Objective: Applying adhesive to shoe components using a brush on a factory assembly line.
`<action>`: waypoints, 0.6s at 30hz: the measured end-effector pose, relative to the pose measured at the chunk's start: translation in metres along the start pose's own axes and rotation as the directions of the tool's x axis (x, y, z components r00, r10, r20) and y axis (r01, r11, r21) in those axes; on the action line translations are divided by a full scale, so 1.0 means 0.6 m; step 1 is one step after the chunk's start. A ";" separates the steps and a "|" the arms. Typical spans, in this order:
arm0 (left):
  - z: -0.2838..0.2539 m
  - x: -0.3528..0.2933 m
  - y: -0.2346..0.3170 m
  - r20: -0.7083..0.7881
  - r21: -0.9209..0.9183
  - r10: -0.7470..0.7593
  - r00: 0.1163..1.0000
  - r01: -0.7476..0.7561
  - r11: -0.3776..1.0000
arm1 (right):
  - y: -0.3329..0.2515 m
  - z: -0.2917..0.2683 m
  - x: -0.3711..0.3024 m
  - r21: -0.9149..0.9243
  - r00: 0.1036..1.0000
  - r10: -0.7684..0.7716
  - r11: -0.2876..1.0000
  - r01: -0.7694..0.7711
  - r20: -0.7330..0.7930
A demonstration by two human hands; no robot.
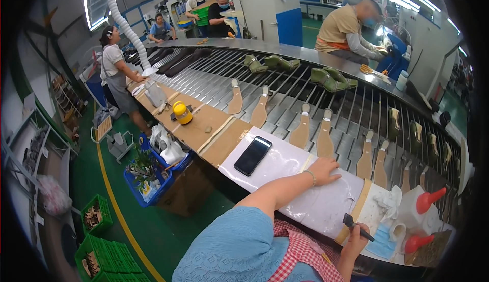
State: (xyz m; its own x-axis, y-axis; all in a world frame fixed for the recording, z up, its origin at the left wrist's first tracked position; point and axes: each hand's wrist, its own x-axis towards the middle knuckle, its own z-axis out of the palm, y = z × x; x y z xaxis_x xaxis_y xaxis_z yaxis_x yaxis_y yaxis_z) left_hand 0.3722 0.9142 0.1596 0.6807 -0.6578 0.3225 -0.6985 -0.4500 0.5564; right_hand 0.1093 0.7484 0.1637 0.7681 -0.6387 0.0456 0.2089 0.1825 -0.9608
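Observation:
My left hand (324, 172) lies on the white-covered board (285, 185) along the conveyor's near edge, fingers stretched out and holding nothing. Closed round a black-handled brush (352, 222), my right hand (355, 242) is over the board's right end; the bristles cannot be made out clearly. Tan shoe insoles (325, 137) lie in pairs across the conveyor (277, 114), each with a pale tip at its far end. The closest insole to my left hand is just beyond its fingers. A black phone (253, 156) rests on the board, left of that hand.
Red-topped white bottles (424, 208), a crumpled cloth (391, 200) and a blue face mask (383, 242) crowd the right end. Green shoe uppers (330, 80) lie farther across. A yellow container (182, 113) stands left on cardboard. Co-workers (346, 30) are around the line; blue basket (133, 182) below.

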 end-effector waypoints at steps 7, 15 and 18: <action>-0.002 -0.002 -0.001 0.003 0.020 0.006 1.000 -0.006 1.000 | 0.019 -0.004 -0.012 -0.087 0.999 -0.017 0.996 0.021 0.048; 0.000 -0.007 -0.005 0.002 0.000 -0.008 1.000 0.008 1.000 | 0.027 -0.012 -0.013 0.002 0.999 0.005 1.000 -0.005 0.037; 0.002 -0.006 -0.005 -0.013 0.022 0.005 1.000 -0.005 1.000 | 0.022 -0.007 -0.015 0.033 0.998 -0.026 0.999 0.024 0.050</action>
State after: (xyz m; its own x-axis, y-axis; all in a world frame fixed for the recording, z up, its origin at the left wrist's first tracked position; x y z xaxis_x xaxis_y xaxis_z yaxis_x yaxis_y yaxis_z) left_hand 0.3716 0.9171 0.1561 0.6800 -0.6523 0.3347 -0.7063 -0.4603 0.5378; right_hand 0.1029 0.7535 0.1493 0.7918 -0.6051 0.0838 0.2472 0.1919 -0.9498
